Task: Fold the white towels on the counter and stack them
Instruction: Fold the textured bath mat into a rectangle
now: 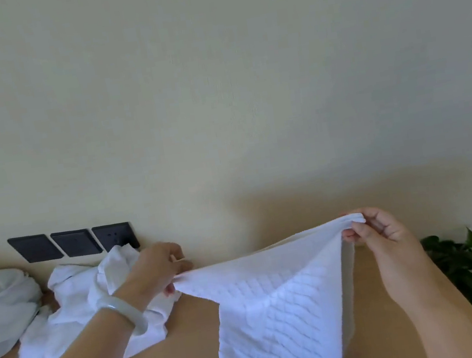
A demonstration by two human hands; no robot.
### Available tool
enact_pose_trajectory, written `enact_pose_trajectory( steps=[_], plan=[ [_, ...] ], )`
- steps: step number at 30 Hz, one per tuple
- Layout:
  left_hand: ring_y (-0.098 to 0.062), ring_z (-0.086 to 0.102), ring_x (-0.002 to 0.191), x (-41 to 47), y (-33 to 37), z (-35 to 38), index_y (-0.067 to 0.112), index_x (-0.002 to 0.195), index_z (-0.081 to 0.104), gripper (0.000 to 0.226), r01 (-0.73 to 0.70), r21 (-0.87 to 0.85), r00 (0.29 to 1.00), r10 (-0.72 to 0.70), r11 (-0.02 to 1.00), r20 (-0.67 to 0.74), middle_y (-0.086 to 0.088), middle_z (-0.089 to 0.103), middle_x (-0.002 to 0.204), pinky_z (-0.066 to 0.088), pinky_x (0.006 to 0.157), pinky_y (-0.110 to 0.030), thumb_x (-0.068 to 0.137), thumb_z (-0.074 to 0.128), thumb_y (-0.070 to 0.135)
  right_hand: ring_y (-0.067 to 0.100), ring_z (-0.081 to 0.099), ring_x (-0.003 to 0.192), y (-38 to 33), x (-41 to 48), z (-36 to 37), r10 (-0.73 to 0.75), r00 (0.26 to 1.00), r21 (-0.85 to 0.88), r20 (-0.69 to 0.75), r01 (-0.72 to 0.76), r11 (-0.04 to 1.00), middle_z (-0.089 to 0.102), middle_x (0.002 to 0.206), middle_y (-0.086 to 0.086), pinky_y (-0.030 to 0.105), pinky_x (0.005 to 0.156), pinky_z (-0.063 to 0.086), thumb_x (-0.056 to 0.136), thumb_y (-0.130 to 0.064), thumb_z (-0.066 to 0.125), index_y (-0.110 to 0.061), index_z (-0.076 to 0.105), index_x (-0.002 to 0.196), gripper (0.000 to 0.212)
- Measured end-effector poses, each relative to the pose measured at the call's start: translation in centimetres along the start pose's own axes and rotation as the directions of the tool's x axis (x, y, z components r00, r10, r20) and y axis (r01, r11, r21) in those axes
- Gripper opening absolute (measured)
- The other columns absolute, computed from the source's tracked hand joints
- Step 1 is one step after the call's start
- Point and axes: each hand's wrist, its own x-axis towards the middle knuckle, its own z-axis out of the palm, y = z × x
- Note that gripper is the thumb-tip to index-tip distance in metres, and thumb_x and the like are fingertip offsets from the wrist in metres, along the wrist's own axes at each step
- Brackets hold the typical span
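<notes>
Textured white towel (pixel 277 309): likely soft, light, limp. Pinched at top corners by left grip (pixel 157 272) and right grip (pixel 378 231), hanging over table (pixel 190 337). Best taken by corners.

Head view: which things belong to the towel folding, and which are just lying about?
Job in hand: held towel, pinched at its top corners by the left hand and right hand; crumpled towel pile; counter.
Lying about: black wall sockets; green plant; pale bundle at far left, possibly another towel.
</notes>
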Motion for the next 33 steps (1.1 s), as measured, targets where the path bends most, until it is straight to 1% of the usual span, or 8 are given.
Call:
enact_pose_trajectory(
  steps=[8, 11, 16, 20, 23, 25, 29, 33],
  plan=[
    [-0.016, 0.056, 0.036, -4.3, 7.2, -12.4, 0.008, 0.080, 0.051, 0.015, -0.242, -0.058, 0.808, 0.168, 0.969, -0.565, -0.005, 0.066, 0.052, 0.041, 0.045, -0.027, 0.094, 0.057, 0.014, 0.011, 0.026, 0.038, -7.8, 4.5, 0.6, -0.175, 0.982, -0.035, -0.073, 0.173, 0.984, 0.039, 0.041, -0.005, 0.018, 0.037, 0.024, 0.095, -0.007, 0.059, -0.018, 0.068, 0.095, 0.014],
    [-0.019, 0.062, 0.039, -6.3, 8.4, -14.3, 0.007, 0.082, 0.057, 0.011, -0.300, -0.156, 0.852, 0.191, 0.941, -0.488, -0.007, 0.069, 0.062, 0.045, 0.043, -0.019, 0.088, 0.059, -0.003, 0.015, 0.042, 0.036, -9.8, 4.9, 0.1, -0.204, 0.977, -0.024, -0.062, 0.203, 0.979, 0.050, 0.044, 0.002, 0.021, 0.040, 0.035, 0.095, -0.004, 0.059, -0.013, 0.067, 0.095, 0.012],
    [-0.021, 0.054, 0.044, -7.7, 9.3, -17.8, 0.006, 0.079, 0.070, 0.024, -0.374, -0.322, 0.869, 0.207, 0.869, -0.450, -0.007, 0.071, 0.070, 0.036, 0.038, -0.020, 0.081, 0.058, -0.015, 0.032, 0.074, 0.071, -11.5, 4.7, 0.3, -0.189, 0.982, 0.096, -0.011, 0.190, 0.977, 0.073, 0.071, 0.011, 0.040, 0.081, 0.053, 0.093, -0.008, 0.060, -0.011, 0.061, 0.094, 0.004],
    [-0.018, 0.054, 0.048, -8.3, 10.0, -19.9, -0.001, 0.087, 0.071, 0.016, -0.288, -0.398, 0.949, 0.203, 0.871, -0.242, -0.012, 0.065, 0.064, 0.042, 0.042, -0.020, 0.083, 0.062, -0.014, 0.035, 0.072, 0.068, -12.5, 4.2, -0.2, -0.159, 0.987, 0.136, 0.005, 0.157, 0.978, 0.071, 0.070, 0.016, 0.035, 0.066, 0.060, 0.090, -0.004, 0.062, -0.006, 0.063, 0.094, 0.004],
    [-0.018, 0.059, 0.051, -8.2, 9.9, -21.0, -0.008, 0.094, 0.067, 0.014, -0.131, -0.369, 0.991, 0.118, 0.920, -0.059, -0.016, 0.064, 0.066, 0.049, 0.046, -0.019, 0.084, 0.061, -0.015, 0.038, 0.071, 0.067, -12.7, 3.8, -0.4, -0.111, 0.992, 0.136, 0.061, 0.101, 0.985, 0.069, 0.072, 0.016, 0.029, 0.057, 0.059, 0.071, -0.021, 0.073, -0.006, 0.068, 0.100, 0.033],
    [-0.017, 0.058, 0.050, -8.0, 9.8, -21.6, -0.008, 0.096, 0.065, 0.016, -0.082, -0.255, 0.997, 0.079, 0.963, -0.020, -0.018, 0.062, 0.066, 0.046, 0.045, -0.019, 0.083, 0.058, -0.014, 0.036, 0.071, 0.063, -12.9, 3.6, -0.3, -0.125, 0.990, 0.094, 0.065, 0.118, 0.989, 0.070, 0.071, 0.017, 0.030, 0.057, 0.059, 0.083, -0.006, 0.067, -0.008, 0.069, 0.102, 0.019],
    [-0.018, 0.055, 0.054, -8.9, 10.1, -23.3, -0.003, 0.093, 0.068, 0.016, -0.107, -0.308, 0.990, 0.130, 0.945, 0.055, -0.017, 0.059, 0.069, 0.046, 0.047, -0.021, 0.085, 0.059, -0.013, 0.038, 0.069, 0.060, -14.4, 3.3, -0.7, -0.209, 0.978, 0.001, 0.028, 0.209, 0.978, 0.069, 0.065, 0.018, 0.044, 0.065, 0.058, 0.089, -0.002, 0.062, -0.009, 0.068, 0.099, 0.014],
    [-0.016, 0.056, 0.064, -10.8, 11.0, -25.3, -0.005, 0.094, 0.073, 0.015, -0.259, -0.424, 0.948, 0.312, 0.868, 0.060, -0.013, 0.060, 0.075, 0.051, 0.058, -0.019, 0.083, 0.070, 0.005, 0.027, 0.064, 0.047, -17.4, 2.9, -2.3, -0.310, 0.950, -0.022, -0.026, 0.310, 0.951, 0.067, 0.061, 0.018, 0.030, 0.052, 0.056, 0.093, 0.003, 0.056, -0.008, 0.066, 0.095, 0.015]
  ],
)
